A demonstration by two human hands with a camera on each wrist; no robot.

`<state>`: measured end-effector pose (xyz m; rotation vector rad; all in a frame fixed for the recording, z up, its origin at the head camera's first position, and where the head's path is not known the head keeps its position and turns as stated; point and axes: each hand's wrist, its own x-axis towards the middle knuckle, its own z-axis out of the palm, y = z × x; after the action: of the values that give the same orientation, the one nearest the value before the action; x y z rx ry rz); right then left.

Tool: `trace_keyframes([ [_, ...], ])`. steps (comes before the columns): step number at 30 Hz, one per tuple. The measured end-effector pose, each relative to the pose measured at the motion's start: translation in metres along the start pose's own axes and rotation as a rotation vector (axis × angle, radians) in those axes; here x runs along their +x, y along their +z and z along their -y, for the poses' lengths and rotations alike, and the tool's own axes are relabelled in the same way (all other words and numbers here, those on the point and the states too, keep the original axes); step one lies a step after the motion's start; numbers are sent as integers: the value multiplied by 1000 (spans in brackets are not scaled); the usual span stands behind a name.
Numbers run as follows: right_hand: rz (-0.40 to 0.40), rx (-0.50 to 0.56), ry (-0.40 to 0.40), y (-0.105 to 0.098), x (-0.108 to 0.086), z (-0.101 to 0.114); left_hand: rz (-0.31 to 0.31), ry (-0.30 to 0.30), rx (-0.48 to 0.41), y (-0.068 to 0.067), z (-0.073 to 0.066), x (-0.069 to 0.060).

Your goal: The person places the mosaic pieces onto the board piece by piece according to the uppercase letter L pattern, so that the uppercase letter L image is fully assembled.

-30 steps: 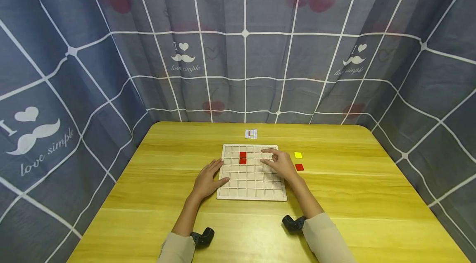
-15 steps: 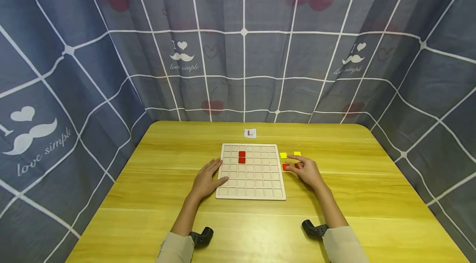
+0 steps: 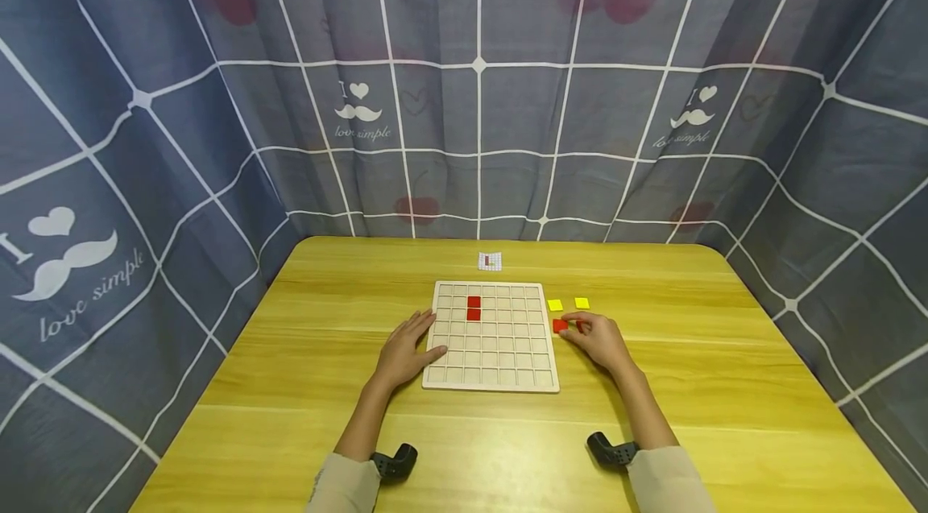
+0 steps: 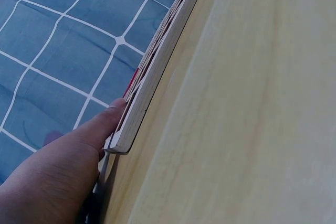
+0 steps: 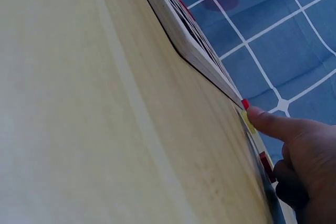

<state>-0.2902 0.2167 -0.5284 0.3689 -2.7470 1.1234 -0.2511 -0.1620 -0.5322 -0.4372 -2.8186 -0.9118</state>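
Observation:
A pale wooden grid board (image 3: 490, 368) lies on the table with two red square tiles (image 3: 474, 308) in adjoining cells of one column. My left hand (image 3: 402, 352) rests at its left side, fingers along the edge and thumb (image 4: 113, 114) on top of the rim. Just right of the board, my right hand (image 3: 602, 342) pinches a red tile (image 5: 245, 104) between thumb and index finger; most of that tile shows in the head view. Another red tile (image 5: 266, 166) lies under the right hand, largely hidden from above.
Two yellow tiles, a nearer one (image 3: 554, 305) and a farther one (image 3: 582, 304), lie behind the right hand. A small printed grid card (image 3: 490, 262) lies beyond the board. Curtains (image 3: 478, 118) enclose the table's back and sides.
My right hand has moved from above the board's right part to the tiles on its right, and its thumb and index finger have closed on a red tile. The left hand stays put.

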Motion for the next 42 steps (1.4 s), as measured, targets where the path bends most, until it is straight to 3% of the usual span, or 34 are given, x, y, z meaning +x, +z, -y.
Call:
trace_keyframes([
  [8, -15, 78, -41, 7, 4, 19, -4, 3, 0, -1, 0, 0],
  [16, 32, 122, -119, 33, 8, 46, -4, -1, -3, -1, 1, -1],
  [31, 56, 75, -237, 83, 27, 86, -5, 7, 2, 0, 1, 0],
  [42, 63, 9, -267, 99, 31, 97, -3, 6, 8, 0, -1, 0],
])
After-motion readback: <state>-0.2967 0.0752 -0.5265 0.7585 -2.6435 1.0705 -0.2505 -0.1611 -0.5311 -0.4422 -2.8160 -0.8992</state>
